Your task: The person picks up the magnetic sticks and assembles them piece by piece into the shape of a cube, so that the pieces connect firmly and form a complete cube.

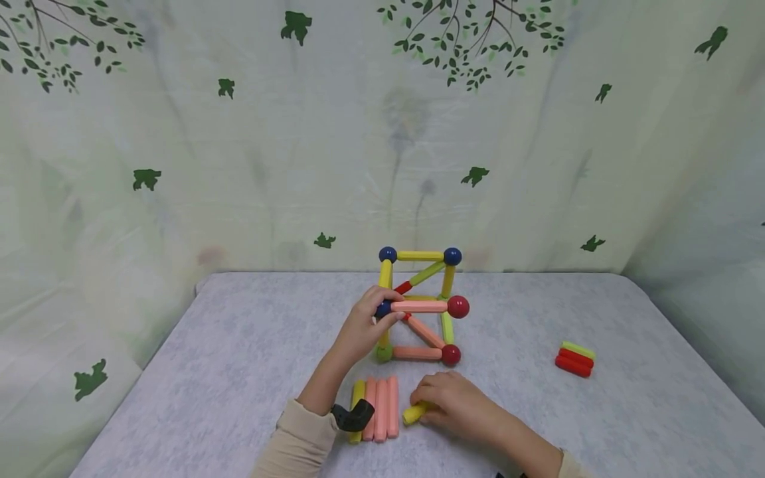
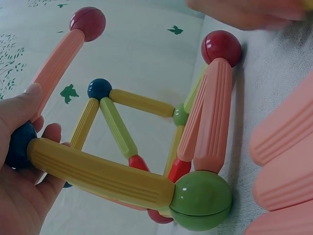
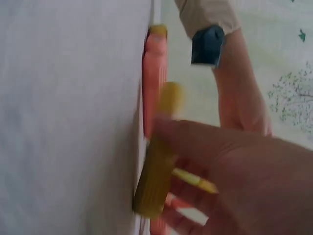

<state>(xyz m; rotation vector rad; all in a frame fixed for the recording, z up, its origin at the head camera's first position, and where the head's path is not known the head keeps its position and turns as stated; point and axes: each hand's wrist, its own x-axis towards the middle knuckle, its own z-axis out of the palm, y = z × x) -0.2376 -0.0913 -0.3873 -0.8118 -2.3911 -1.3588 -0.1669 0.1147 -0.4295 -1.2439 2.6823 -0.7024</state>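
Note:
A frame of coloured rods and balls (image 1: 421, 307) stands mid-table. My left hand (image 1: 390, 305) pinches the dark blue ball (image 1: 382, 309) at the frame's front left upper corner. In the left wrist view that blue ball (image 2: 18, 145) sits between thumb and fingers, joined to a yellow rod (image 2: 98, 175) that runs to a green ball (image 2: 200, 200). My right hand (image 1: 425, 406) lies low on the table in front of the frame, fingers curled round a short yellow rod (image 1: 412, 414). In the right wrist view the yellow rod (image 3: 155, 166) is blurred under the fingers (image 3: 181, 134).
A row of pink rods with one yellow rod (image 1: 378, 408) lies between my two wrists. Red and green rods (image 1: 575, 359) sit stacked at the right. The grey table (image 1: 239, 372) ends at a leaf-printed curtain (image 1: 269, 166) behind the frame.

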